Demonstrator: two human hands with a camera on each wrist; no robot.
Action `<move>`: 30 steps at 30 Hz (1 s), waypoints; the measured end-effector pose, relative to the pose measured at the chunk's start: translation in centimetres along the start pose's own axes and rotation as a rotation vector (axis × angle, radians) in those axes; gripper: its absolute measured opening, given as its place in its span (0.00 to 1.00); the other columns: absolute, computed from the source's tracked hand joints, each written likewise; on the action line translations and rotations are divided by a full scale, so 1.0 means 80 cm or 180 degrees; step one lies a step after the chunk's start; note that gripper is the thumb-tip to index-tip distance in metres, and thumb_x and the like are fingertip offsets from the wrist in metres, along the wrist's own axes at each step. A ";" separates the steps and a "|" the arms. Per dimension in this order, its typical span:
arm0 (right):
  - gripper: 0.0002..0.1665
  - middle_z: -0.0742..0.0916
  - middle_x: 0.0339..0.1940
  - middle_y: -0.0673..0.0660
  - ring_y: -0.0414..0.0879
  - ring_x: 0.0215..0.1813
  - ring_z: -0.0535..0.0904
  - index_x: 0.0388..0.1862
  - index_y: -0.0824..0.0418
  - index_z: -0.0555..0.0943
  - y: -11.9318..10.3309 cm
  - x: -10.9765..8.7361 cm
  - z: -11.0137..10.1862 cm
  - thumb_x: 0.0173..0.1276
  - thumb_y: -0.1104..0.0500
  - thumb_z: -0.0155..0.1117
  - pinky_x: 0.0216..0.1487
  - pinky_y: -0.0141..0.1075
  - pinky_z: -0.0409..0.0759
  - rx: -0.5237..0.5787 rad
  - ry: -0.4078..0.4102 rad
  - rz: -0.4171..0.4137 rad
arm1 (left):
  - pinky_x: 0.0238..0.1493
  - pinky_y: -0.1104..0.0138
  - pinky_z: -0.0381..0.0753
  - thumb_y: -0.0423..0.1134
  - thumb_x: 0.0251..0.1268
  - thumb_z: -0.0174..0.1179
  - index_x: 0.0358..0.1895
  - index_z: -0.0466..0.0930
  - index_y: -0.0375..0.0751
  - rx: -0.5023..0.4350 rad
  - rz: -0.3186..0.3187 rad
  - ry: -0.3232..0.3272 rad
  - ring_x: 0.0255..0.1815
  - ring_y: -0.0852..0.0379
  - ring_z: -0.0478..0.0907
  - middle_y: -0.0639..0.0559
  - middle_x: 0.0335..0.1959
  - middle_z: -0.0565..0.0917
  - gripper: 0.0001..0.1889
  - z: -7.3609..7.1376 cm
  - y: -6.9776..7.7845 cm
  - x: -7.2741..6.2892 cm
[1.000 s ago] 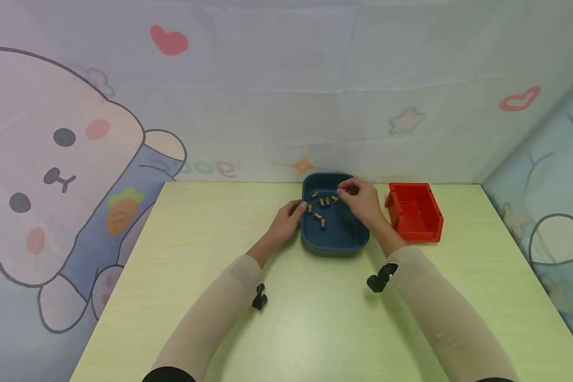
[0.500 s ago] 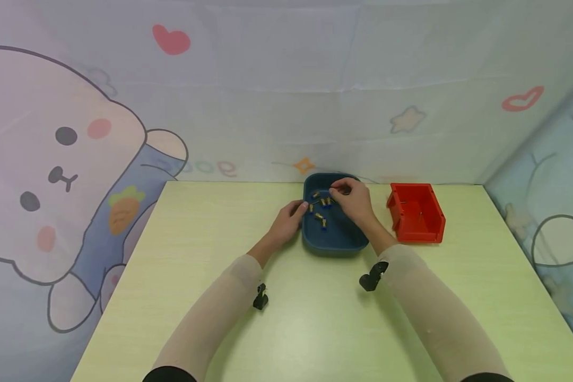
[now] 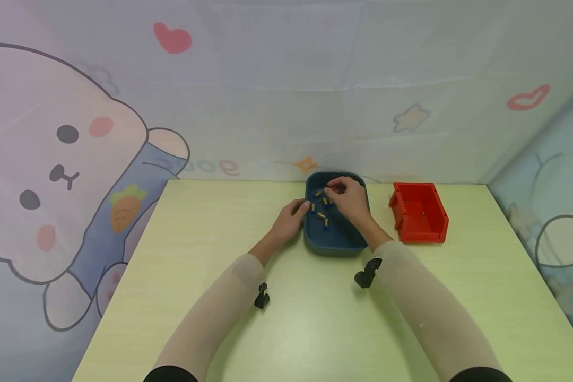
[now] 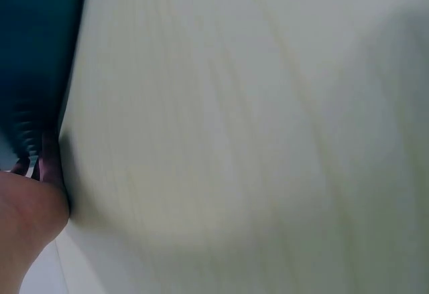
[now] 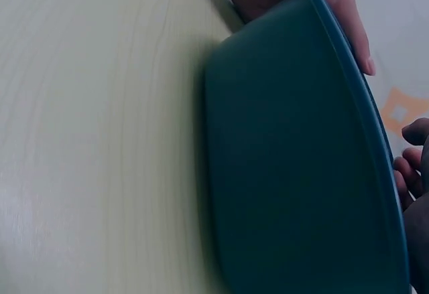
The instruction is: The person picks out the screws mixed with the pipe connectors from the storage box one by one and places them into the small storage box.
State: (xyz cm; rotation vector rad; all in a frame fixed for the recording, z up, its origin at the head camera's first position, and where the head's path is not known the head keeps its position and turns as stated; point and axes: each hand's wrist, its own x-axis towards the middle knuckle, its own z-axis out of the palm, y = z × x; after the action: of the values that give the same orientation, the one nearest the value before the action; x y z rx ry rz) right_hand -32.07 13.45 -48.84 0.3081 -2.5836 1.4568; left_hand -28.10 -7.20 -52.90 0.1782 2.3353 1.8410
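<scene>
A dark blue plastic tray [image 3: 336, 241] stands near the table's back edge, with several small brass fittings [image 3: 321, 215] with blue ends scattered in its left half. My left hand [image 3: 288, 220] holds the tray's left side, thumb over the rim; the right wrist view also shows this hand [image 5: 338, 13] there. Above the tray's back right part, my right hand [image 3: 350, 200] bends its fingers down towards the fittings. Its thumb and fingers [image 5: 407, 170] look apart in the right wrist view, and I see nothing between them. Some fittings are hidden beneath this hand.
To the right of the tray stands a red open-front bin [image 3: 419, 233] with a few small metal pieces inside. The pale table [image 3: 286, 329] reaches back to a printed cloth backdrop [image 3: 286, 106]. A camera is strapped to each wrist.
My right hand has moved left and slightly inward over the tray, covering fittings on the right of the group. The left hand has stayed on the tray's side.
</scene>
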 end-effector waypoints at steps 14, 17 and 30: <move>0.12 0.88 0.44 0.62 0.54 0.45 0.84 0.50 0.65 0.88 0.007 0.005 0.013 0.76 0.57 0.72 0.49 0.45 0.83 0.0052 0.0017 0.0093 | 0.71 0.52 0.76 0.57 0.87 0.48 0.78 0.70 0.37 0.0063 0.0018 -0.0003 0.72 0.46 0.75 0.42 0.73 0.77 0.31 0.000 -0.002 -0.002; 0.12 0.88 0.44 0.61 0.54 0.45 0.84 0.50 0.65 0.88 0.009 0.007 0.014 0.76 0.57 0.71 0.50 0.45 0.83 0.0020 -0.0009 0.0100 | 0.71 0.53 0.76 0.57 0.87 0.48 0.78 0.70 0.38 0.0070 0.0011 0.0005 0.72 0.47 0.75 0.42 0.73 0.77 0.31 0.000 -0.002 -0.003; 0.12 0.90 0.44 0.62 0.55 0.46 0.85 0.50 0.65 0.87 0.015 0.007 0.018 0.75 0.58 0.72 0.52 0.49 0.84 -0.0127 -0.0140 0.0156 | 0.68 0.54 0.80 0.59 0.86 0.48 0.78 0.69 0.37 0.0038 0.0028 -0.0066 0.71 0.47 0.76 0.41 0.72 0.77 0.33 0.004 0.000 -0.006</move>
State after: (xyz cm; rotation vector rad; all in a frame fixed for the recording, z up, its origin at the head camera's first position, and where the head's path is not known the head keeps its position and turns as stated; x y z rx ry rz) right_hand -32.99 12.80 -50.46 0.2764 -2.6695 1.4280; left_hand -27.54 -6.95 -52.95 0.2085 2.3358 1.8206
